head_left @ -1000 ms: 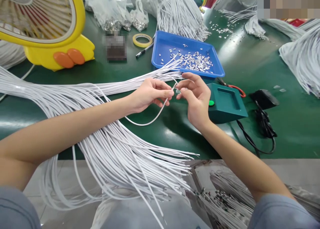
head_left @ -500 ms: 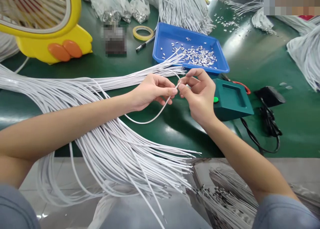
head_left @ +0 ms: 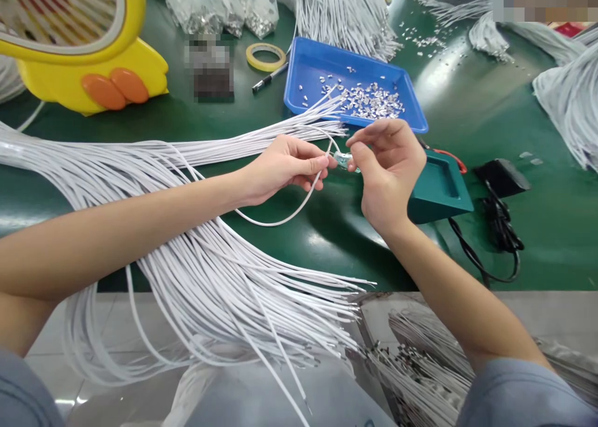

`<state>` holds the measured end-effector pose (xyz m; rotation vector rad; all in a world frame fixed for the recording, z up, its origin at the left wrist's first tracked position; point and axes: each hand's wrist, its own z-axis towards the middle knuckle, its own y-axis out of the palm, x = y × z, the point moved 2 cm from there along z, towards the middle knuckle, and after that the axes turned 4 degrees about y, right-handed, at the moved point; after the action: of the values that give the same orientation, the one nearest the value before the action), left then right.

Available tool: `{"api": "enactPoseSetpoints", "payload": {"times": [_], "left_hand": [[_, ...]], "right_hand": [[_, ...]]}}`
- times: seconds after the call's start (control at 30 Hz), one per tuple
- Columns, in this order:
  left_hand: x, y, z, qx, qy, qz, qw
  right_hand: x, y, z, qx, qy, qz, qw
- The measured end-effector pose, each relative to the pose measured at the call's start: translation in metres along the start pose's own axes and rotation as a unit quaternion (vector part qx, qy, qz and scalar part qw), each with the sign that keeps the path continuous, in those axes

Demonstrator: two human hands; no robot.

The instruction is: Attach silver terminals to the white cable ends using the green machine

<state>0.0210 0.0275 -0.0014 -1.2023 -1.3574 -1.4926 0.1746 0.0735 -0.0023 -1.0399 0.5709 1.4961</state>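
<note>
My left hand [head_left: 299, 168] pinches a white cable [head_left: 292, 218] between thumb and fingers. The cable hangs in a loop below that hand, and a short length sticks up above the fingertips. Just to the right, my right hand [head_left: 390, 168] is off the cable, its fingers bent and thumb slightly apart from the index finger. A clear greenish plastic piece [head_left: 343, 160] shows between the two hands. Behind my right hand stands a green bench device [head_left: 441, 187], partly covered. Under my left forearm lies a large bundle of white cables [head_left: 243, 277], bare wire tips at the ends.
A blue tray [head_left: 299, 97] holds small metal terminals. Near it lie a yellow tape roll [head_left: 251, 58] and a pen [head_left: 268, 78]. A yellow fan [head_left: 116, 91] stands at left. A black pedal-like block [head_left: 502, 181] with a cord is at right. More cable bundles [head_left: 570, 109] lie around.
My right hand has let go of the cable and moved a little to the right, uncovering the clear plastic piece. My left hand keeps its hold in nearly the same place.
</note>
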Motion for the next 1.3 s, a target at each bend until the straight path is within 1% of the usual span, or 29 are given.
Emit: {"api": "enactPoseSetpoints", "payload": {"times": [0.1,0.17,0.27,0.4,0.6,0.77,0.87,1.0,1.07,1.1,1.2,1.3], "left_hand": [[0.0005,-0.0018,-0.0002,0.011,0.031,0.027,0.999],[0.0007,-0.0020,-0.0004,0.007,0.042,0.039,0.998],[0.0011,-0.0013,-0.0004,0.003,0.036,0.050,0.998],[0.0016,-0.0009,0.0000,0.016,0.026,0.055,0.998],[-0.0007,-0.0006,0.0008,0.013,0.027,0.053,0.998],[-0.0011,0.0012,0.0013,0.023,0.029,0.060,0.998],[-0.0010,0.0026,0.0012,0.028,0.032,0.060,0.997],[-0.0016,0.0035,0.0007,0.032,0.030,0.049,0.998],[-0.0018,0.0039,0.0001,0.030,0.032,0.046,0.998],[-0.0018,0.0040,-0.0002,0.030,0.032,0.045,0.998],[-0.0019,0.0030,-0.0009,0.039,0.028,0.043,0.998],[-0.0019,0.0011,-0.0012,0.049,0.022,0.036,0.998]], "right_hand": [[-0.0051,0.0010,-0.0027,-0.010,0.005,0.004,1.000],[-0.0073,0.0012,-0.0036,-0.019,0.012,0.015,1.000],[-0.0090,0.0012,-0.0038,-0.039,0.028,0.031,0.998],[-0.0096,0.0020,-0.0028,-0.067,0.042,0.051,0.996],[-0.0099,0.0036,-0.0016,-0.064,0.053,0.057,0.995],[-0.0096,0.0044,-0.0010,-0.047,0.067,0.067,0.994],[-0.0077,0.0053,-0.0001,-0.045,0.103,0.097,0.989],[-0.0057,0.0086,0.0007,-0.087,0.181,0.166,0.965],[-0.0063,0.0098,0.0011,-0.106,0.193,0.183,0.958],[-0.0066,0.0100,0.0014,-0.108,0.189,0.181,0.959],[-0.0054,0.0091,0.0026,-0.087,0.165,0.148,0.971],[-0.0002,0.0064,0.0037,-0.038,0.151,0.128,0.979]]}}
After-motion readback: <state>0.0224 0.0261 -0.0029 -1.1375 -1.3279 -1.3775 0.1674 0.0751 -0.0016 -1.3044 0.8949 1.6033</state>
